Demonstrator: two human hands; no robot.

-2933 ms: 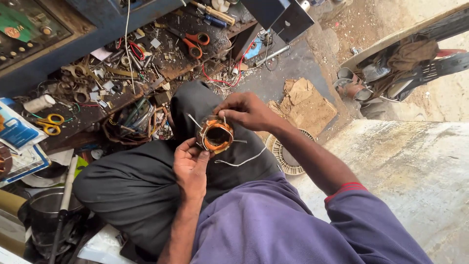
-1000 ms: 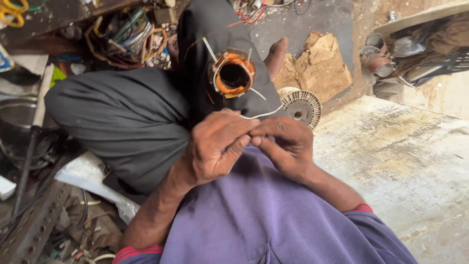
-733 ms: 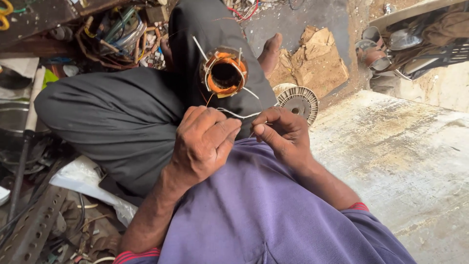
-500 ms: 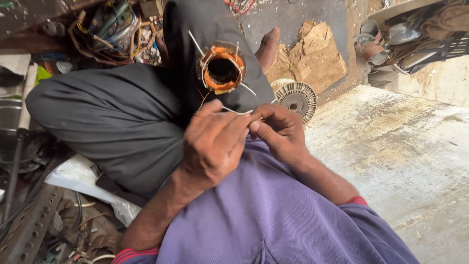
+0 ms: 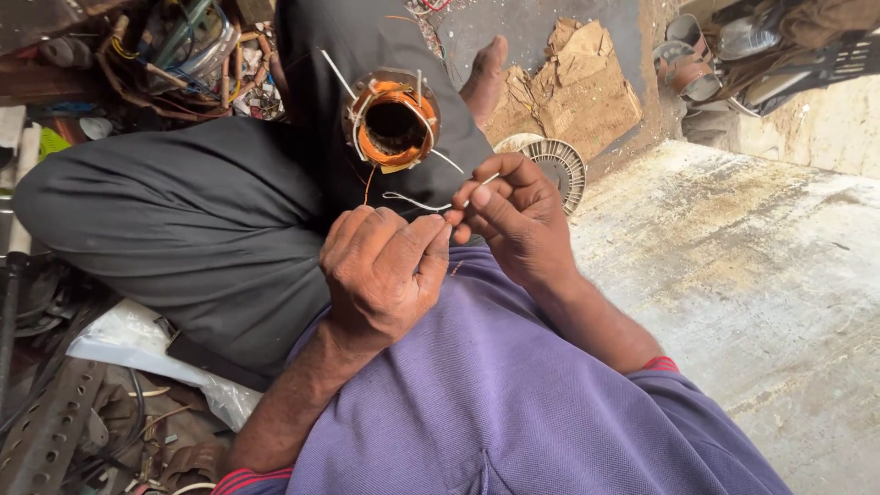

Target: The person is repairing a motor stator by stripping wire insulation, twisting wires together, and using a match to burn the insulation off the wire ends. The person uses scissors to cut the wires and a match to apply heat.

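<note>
A round motor stator (image 5: 392, 121) with orange copper windings and white sleeved leads rests on my dark-trousered thigh (image 5: 183, 229). My left hand (image 5: 385, 270) and my right hand (image 5: 509, 220) meet just below it, fingertips pinched together on a thin white sleeved wire (image 5: 412, 202) that trails back to the stator. A fine copper strand hangs between the stator and my fingers. Neither hand touches the stator itself.
A round ribbed fan cover (image 5: 555, 165) lies on the floor beside torn cardboard (image 5: 577, 92). Tangled wires and parts (image 5: 192, 55) are heaped at top left. A concrete slab (image 5: 752, 266) spreads on the right, sandals (image 5: 697, 64) beyond it. A perforated metal bar (image 5: 50, 426) lies bottom left.
Earlier both hands held the stator above the lap. It now rests on my thigh, and both hands have come together below it, pinching one wire lead. The camera has tilted downward.
</note>
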